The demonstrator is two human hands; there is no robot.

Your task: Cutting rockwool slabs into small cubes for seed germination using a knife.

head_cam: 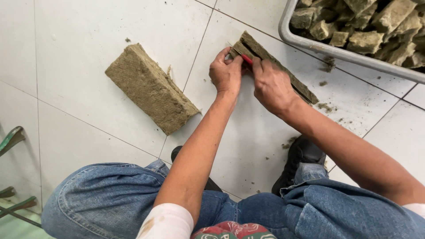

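Down on the floor (88, 57) we go, white tiles with thin dark joints, and both hands are working at the far end of a long thin slab (283, 73) of brownish-green fibre wool, lying flat on the tile and running away to the right. The left hand (226, 73) is curled over the slab's near end, fingers bent and pressing down on it. The right hand (272, 86) sits just beside, fist closed around a red-handled tool (246, 59); only a sliver of red shows between the two hands, so what kind of tool it is cannot be told.

To the left, well apart, a thick block (150, 88) of the same wool lies flat across a tile joint. Crumbs of fibre (326, 107) are scattered over the tiles around the slab. Top right, a grey metal tray (336, 52) holds a heap of cut wool chunks (367, 26).

Nearer the camera: blue jeans (106, 199), black shoes (301, 157) planted on the tile. Green metal parts (11, 139) poke in at the left edge.
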